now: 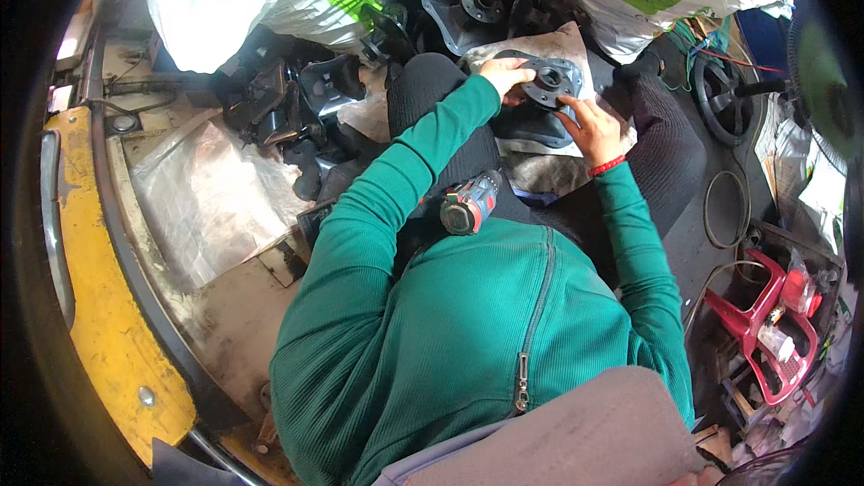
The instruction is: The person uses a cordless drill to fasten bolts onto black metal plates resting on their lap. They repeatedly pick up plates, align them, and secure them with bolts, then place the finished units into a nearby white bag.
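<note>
Between my hands is a black round flange (pixel 550 81) with a raised hub and holes around it. My left hand (pixel 508 77) grips its left edge, fingers partly hidden behind it. At the lower right edge my right hand (pixel 594 129) pinches it between thumb and fingers. Under the flange lies a broad black moulded part (pixel 537 130) on a pale, worn sheet (pixel 576 45) across my lap; I cannot tell whether the two are joined. A red and grey cordless power tool (pixel 470 204) rests in my lap, close to my body.
Similar black parts (pixel 481 4) are heaped ahead, between white bags (pixel 630 0) with green print. More black parts (pixel 265 103) and a clear plastic bag (pixel 216 202) lie at left. A fan (pixel 823 85) stands at far right, above a broken red plastic frame (pixel 765 324).
</note>
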Tool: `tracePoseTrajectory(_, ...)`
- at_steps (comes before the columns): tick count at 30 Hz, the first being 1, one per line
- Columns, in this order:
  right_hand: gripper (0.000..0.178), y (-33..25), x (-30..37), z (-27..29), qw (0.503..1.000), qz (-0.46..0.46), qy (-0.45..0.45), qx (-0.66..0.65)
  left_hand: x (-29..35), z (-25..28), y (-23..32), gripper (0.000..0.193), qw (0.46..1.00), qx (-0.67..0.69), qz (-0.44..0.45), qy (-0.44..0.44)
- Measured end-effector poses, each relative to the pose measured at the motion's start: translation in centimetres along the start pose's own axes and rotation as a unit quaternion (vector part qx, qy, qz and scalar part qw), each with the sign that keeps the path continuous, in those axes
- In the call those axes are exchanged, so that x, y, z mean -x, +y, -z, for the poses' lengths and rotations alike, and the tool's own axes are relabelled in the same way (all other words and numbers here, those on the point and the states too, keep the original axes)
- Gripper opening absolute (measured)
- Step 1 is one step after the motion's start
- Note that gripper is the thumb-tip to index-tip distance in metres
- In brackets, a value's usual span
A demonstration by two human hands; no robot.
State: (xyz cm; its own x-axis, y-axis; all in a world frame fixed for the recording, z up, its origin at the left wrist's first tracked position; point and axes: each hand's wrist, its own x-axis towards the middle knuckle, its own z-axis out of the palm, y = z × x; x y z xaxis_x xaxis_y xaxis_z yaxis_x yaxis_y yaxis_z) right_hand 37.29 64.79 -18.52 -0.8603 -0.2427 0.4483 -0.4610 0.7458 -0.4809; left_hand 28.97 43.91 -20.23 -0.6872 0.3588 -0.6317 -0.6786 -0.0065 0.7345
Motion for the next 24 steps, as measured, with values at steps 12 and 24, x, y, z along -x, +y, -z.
tracePoseTrajectory(12, 0.036, 4.5, 1.7, -6.4, 0.849, -0.426, -0.007, -0.314, -0.5, -0.3, -2.3, 0.049, 0.987, -0.132, -0.005, 0.094)
tracePoseTrajectory(24, 0.022, 5.3, 3.3, -7.4, 0.766, -0.496, -0.064, -0.402, -3.1, -0.5, -1.9, 0.037, 0.963, -0.246, -0.062, 0.094)
